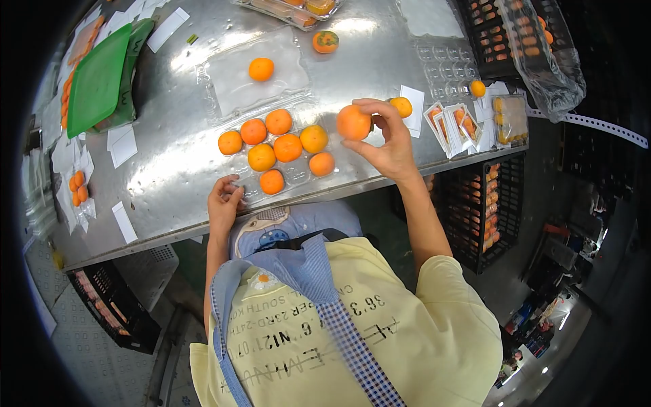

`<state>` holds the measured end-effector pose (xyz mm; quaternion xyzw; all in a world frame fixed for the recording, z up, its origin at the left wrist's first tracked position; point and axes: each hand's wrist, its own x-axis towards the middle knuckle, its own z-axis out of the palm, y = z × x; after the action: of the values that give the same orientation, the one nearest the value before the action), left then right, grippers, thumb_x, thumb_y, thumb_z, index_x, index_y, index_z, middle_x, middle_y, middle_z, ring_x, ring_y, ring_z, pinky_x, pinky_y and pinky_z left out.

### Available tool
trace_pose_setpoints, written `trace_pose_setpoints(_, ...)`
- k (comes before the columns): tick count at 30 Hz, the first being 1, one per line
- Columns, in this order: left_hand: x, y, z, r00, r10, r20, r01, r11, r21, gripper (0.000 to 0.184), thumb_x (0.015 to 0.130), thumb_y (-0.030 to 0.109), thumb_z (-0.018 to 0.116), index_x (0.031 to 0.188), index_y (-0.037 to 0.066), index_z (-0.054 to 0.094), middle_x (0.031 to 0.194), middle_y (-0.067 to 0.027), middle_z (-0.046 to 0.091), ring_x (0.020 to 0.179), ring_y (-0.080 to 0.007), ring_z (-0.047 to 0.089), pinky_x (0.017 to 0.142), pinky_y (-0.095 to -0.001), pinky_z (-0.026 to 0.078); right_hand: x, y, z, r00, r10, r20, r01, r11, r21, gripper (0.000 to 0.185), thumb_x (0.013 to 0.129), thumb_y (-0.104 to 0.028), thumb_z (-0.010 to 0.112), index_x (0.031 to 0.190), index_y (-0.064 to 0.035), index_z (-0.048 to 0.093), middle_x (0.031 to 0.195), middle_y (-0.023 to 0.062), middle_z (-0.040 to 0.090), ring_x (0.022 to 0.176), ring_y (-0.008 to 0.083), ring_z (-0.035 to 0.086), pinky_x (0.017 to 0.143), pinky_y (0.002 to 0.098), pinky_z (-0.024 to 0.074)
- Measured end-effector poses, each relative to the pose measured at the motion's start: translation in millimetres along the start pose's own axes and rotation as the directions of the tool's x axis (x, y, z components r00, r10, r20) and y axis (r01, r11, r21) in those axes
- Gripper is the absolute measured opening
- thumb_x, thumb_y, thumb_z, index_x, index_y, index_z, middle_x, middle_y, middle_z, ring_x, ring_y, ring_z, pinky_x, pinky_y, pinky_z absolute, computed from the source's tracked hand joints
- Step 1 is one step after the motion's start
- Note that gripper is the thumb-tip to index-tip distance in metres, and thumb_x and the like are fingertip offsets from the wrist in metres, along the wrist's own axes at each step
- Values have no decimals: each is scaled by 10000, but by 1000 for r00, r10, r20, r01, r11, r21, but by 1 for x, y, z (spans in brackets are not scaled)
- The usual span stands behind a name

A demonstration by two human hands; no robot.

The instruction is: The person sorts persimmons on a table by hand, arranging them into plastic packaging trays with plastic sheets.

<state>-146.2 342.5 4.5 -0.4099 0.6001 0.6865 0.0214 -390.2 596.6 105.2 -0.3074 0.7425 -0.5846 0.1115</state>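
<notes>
My right hand (388, 142) pinches an orange mandarin (353, 123) between thumb and fingers, raised above the metal table. Left of it, a clear plastic tray (296, 174) with round hollows carries several mandarins (287, 147). At the tray's near left corner, my left hand (224, 202) has its fingers curled at the edge. Behind the tray lies an open clear lid (227, 78) with a single mandarin (261, 69) on it. A mandarin with a green patch (325, 42) rests farther back.
A green tray (102, 81) stands at the left among white cards (123, 147). To the right are printed cards (456, 127), another mandarin (401, 106), an unfilled clear tray (444, 62) and a black crate (485, 34). Below the table's front edge sits a crate of fruit (480, 217).
</notes>
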Motion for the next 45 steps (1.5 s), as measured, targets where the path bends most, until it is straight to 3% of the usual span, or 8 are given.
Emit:
trace_pose_setpoints(14,-1,5,0,1000,-1,1,1,1000,28,293,844,-9,624,1131,42,587,742,0,538,582,-65,544,501,-191,443,72,-14,-163,926,-107,-361,50,985,-164,506,818,-61,702,1258,-53,451,1173,109,588,1026,182,603,874,315,498)
trace_pose_setpoints(18,0,4,0,1000,-25,5,25,999,22,295,842,-11,627,1130,41,585,744,2,538,583,-65,547,499,-190,444,125,-40,-280,742,34,-669,345,836,426,371,929,-153,584,1198,79,479,1132,181,591,1221,281,495,961,328,492)
trace_pose_setpoints(20,2,4,1,1000,-20,7,20,1000,7,298,841,-11,629,1130,42,583,745,3,538,582,-65,547,497,-191,445,128,-20,-307,919,-32,-394,142,957,254,262,909,-97,596,1116,58,550,1063,147,622,1101,236,572,891,312,516)
trace_pose_setpoints(25,2,0,-1,1000,7,1,-7,1000,4,300,840,-12,631,1131,37,579,740,-6,548,563,-71,552,486,-200,448,115,51,-133,990,12,-144,-96,803,-589,571,740,-319,785,1161,16,595,1076,139,660,897,200,647,776,325,521)
trace_pose_setpoints(35,0,1,0,1000,6,-7,-6,1000,-6,284,836,-9,638,1112,42,593,717,1,541,539,-67,541,478,-201,436,156,127,35,996,73,-58,-93,750,-655,777,701,-446,779,1276,-29,463,1170,195,550,1057,340,570,879,414,485)
trace_pose_setpoints(39,1,1,-3,1000,-1,7,1,1000,-1,304,839,-2,641,1134,39,582,729,0,555,573,-75,566,492,-195,463,147,135,22,975,215,-59,-221,966,-137,564,844,-374,645,1250,-25,471,1050,185,604,904,281,615,787,384,519)
trace_pose_setpoints(41,2,-1,-2,1000,-9,3,9,1000,-25,307,838,-3,643,1135,37,577,726,1,556,569,-74,564,491,-195,463,130,117,14,864,485,135,-474,694,542,466,922,-350,533,1253,-28,468,999,177,621,813,240,624,725,354,532)
trace_pose_setpoints(45,3,0,-2,1000,-5,9,6,999,-37,286,834,-12,641,1109,39,583,702,0,550,537,-67,544,474,-200,437,95,65,5,893,417,167,-402,576,711,465,979,-383,341,1262,-34,462,1011,186,617,701,188,603,625,308,520)
